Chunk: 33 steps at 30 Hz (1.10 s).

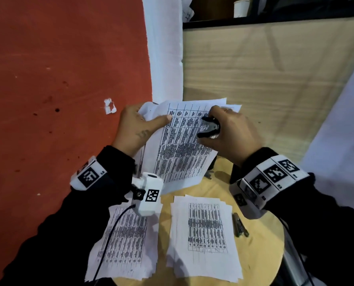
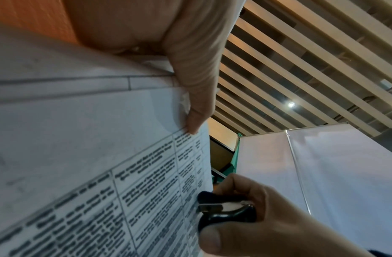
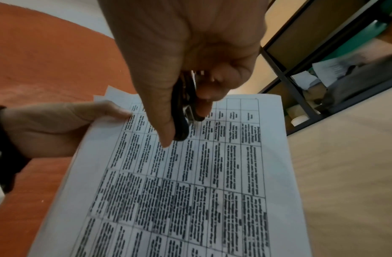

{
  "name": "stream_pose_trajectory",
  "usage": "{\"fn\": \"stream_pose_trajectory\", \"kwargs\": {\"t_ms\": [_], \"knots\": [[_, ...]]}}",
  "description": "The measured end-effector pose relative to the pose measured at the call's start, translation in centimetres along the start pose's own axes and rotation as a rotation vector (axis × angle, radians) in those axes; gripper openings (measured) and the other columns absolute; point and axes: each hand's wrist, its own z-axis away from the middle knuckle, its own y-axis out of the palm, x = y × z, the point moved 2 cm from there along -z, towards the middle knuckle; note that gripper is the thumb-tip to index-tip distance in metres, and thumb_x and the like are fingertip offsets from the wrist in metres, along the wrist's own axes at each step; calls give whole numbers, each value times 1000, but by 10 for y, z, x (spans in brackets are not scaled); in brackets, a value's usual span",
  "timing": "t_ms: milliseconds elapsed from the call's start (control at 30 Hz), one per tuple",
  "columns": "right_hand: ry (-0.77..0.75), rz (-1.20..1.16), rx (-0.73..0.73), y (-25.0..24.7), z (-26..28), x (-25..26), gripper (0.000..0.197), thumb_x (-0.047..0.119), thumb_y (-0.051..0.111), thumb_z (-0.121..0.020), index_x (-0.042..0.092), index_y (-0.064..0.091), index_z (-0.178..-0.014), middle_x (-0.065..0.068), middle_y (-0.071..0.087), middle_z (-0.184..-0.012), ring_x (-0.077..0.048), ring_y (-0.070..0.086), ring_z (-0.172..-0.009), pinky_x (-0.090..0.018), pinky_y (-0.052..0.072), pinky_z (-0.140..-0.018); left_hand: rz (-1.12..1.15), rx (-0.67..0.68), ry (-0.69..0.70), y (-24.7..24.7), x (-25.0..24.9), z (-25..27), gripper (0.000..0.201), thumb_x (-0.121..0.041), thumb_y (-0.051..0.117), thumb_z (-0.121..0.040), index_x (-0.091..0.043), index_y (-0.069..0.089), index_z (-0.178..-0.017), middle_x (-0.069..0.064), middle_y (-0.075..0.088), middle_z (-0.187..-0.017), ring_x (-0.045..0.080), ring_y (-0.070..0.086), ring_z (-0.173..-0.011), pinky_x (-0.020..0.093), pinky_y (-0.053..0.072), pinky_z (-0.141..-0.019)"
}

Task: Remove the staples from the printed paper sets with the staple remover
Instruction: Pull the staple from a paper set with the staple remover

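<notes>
A printed paper set point(image 1: 178, 153) covered in table text is held up above the round wooden table point(image 1: 262, 230). My left hand point(image 1: 136, 126) grips its top left corner, thumb on the front point(image 2: 197, 97) and fingers behind. My right hand point(image 1: 227, 133) squeezes a black staple remover point(image 1: 210, 129) between thumb and fingers, over the upper right part of the sheet. In the left wrist view the staple remover point(image 2: 227, 212) has its metal jaws near the paper's edge. In the right wrist view the staple remover point(image 3: 184, 111) hangs just above the paper set point(image 3: 190, 182). No staple is visible.
Two more printed paper sets lie on the table, one at the left point(image 1: 124, 244) and one in the middle point(image 1: 205, 234). A dark pen-like tool point(image 1: 240, 225) lies right of them. Red floor point(image 1: 48, 89) is to the left, a wooden panel point(image 1: 275, 69) ahead.
</notes>
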Motion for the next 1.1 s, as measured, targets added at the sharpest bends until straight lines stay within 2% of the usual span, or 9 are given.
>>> {"fn": "stream_pose_trajectory", "kwargs": {"t_ms": [167, 267, 367, 500, 600, 700, 867, 933, 1100], "knots": [[-123, -376, -6, -5, -10, 6, 52, 30, 91, -51, 9, 62, -88, -10, 40, -134, -17, 52, -88, -29, 45, -74, -5, 100, 38, -13, 8, -8, 45, -35, 78, -62, 6, 59, -69, 11, 56, -71, 18, 50, -67, 31, 37, -63], [-112, -472, 181, -3, -18, 6, 50, 30, 92, -47, 14, 63, -85, -6, 59, -109, -21, 58, -93, -35, 50, -81, -24, 179, 35, -17, 9, -4, 55, -34, 81, -64, 14, 54, -70, 12, 54, -71, 21, 50, -68, 33, 37, -65], [-110, -435, 207, -2, -16, 6, 48, 26, 92, -48, 13, 60, -81, 7, 55, -80, -17, 55, -76, -20, 42, -65, -102, 70, 77, -21, 13, -5, 25, -20, 84, -67, -6, 66, -77, -5, 63, -72, 4, 57, -70, 21, 42, -69], [-183, -403, 189, 0, -10, 10, 47, 22, 92, -50, 7, 58, -79, 13, 47, -76, -10, 47, -69, -13, 34, -59, -514, -83, 442, -27, -1, -8, 69, -48, 79, -62, -27, 55, -122, -5, 59, -102, 10, 55, -94, 23, 44, -85], [-218, -428, 157, 3, -6, 14, 48, 20, 91, -49, 4, 58, -78, 12, 45, -74, -15, 47, -69, -18, 35, -58, -760, 124, 536, -16, -16, -10, 45, -56, 69, -69, -27, 70, -103, -11, 68, -89, 19, 62, -86, 43, 48, -81], [-214, -491, 117, 4, -3, 14, 48, 20, 92, -48, 3, 58, -77, 11, 45, -73, -15, 46, -68, -20, 35, -58, -712, 302, 424, -6, -15, -14, 29, -50, 65, -70, -24, 72, -82, -16, 63, -63, 15, 61, -65, 32, 44, -66], [-232, -493, -54, 2, 5, 15, 44, 18, 84, -57, 1, 60, -91, 1, 52, -97, -12, 51, -83, -31, 46, -69, -594, 336, 302, -5, -7, -18, 26, -46, 65, -70, -21, 72, -74, -4, 68, -64, 18, 63, -61, 32, 47, -60], [-263, -421, -193, -1, 8, 18, 38, 13, 75, -64, 2, 60, -97, -3, 54, -104, -12, 52, -89, -38, 52, -66, -555, 347, 268, -3, -8, -17, 14, -40, 67, -70, -26, 70, -69, -13, 65, -58, 7, 58, -56, 24, 42, -57], [-383, -233, -244, -1, 8, 24, 37, 10, 68, -66, 6, 62, -103, -13, 60, -105, -32, 63, -83, -43, 54, -55, -490, 379, 225, 2, -9, -17, 23, -38, 71, -72, -33, 60, -52, -5, 47, -46, 4, 32, -46, 18, 24, -46]]}}
